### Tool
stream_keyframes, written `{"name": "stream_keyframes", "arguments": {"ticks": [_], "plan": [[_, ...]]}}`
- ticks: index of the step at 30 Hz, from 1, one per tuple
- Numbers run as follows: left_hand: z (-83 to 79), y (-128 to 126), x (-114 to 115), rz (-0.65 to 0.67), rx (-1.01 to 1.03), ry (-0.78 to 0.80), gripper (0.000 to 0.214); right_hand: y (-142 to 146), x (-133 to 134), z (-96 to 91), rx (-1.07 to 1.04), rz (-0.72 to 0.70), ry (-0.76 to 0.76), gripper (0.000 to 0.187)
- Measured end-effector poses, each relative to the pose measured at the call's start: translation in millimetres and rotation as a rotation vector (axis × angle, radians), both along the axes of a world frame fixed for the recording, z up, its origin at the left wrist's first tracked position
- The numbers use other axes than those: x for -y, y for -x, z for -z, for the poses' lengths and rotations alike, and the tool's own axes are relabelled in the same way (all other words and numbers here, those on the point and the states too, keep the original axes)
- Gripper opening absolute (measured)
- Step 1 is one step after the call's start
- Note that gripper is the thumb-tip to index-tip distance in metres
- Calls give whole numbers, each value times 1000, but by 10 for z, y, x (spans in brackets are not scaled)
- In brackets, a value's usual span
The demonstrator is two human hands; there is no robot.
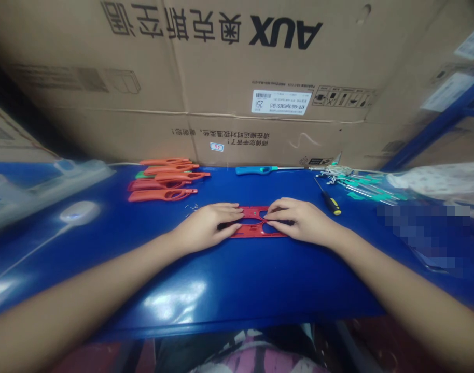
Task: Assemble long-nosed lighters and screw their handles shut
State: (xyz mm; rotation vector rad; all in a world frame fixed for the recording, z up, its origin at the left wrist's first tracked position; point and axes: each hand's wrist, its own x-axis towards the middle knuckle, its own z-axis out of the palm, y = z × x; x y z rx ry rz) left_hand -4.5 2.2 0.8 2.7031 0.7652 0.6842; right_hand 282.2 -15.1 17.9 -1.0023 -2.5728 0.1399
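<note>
In the middle of the table [237, 280], the left hand [208, 225] lies flat and unclenched on the red plastic shell [254, 229] while the right hand [299, 220] pinches its right end, apparently seating parts, which calls for steady, even pressure.

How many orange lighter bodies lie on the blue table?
5 orange lighter bodies, fanned together on the table, far left: rearmost, second, third, fourth, nearest. Others may hide underneath.
</note>
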Motion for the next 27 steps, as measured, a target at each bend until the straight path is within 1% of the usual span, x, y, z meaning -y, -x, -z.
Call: {"name": "stream_keyframes", "arguments": {"ticks": [6, 11, 13, 15, 17, 18, 19, 20, 21, 22, 23, 25, 27], "plan": [[6, -6, -1, -4, -2, -7, 33, -2, -4, 7, -2, 0, 11, 20], [-19, -7, 21, -24, 5, -16, 35, -1, -8, -11, -91, -9, 39, 24], [-35, -6, 31, -35, 40, -25, 33, -49, -40, -43, -148, 6, 6, 26], [-46, -5, 40, -38, 77, -36, 32, -155, -107, -92, -197, 61, -73, 24], [-50, -5, 50, -32, 89, -44, 32, -327, -207, -154, -230, 178, -183, 19], [-51, -6, 56, -28, 81, -44, 32, -435, -263, -188, -235, 264, -232, 19], [-52, -8, 62, -25, 66, -44, 33, -556, -320, -222, -232, 376, -286, 18], [-54, -10, 69, -19, 47, -42, 34, -684, -374, -255, -213, 521, -317, 18], [-58, -14, 77, -11, 24, -39, 36, -816, -421, -286, -178, 685, -312, 18], [-64, -17, 85, 0, 3, -36, 38, -945, -459, -312, -149, 855, -270, 18], [-70, -21, 93, 14, -16, -37, 39, -1069, -487, -332, -120, 1007, -191, 19], [-83, -26, 111, 37, -44, -45, 41, -1283, -518, -350, -100, 1122, -126, 16], [-94, -26, 126, 44, -60, -61, 42, -1442, -530, -335, -85, 1183, -75, 10]]}}
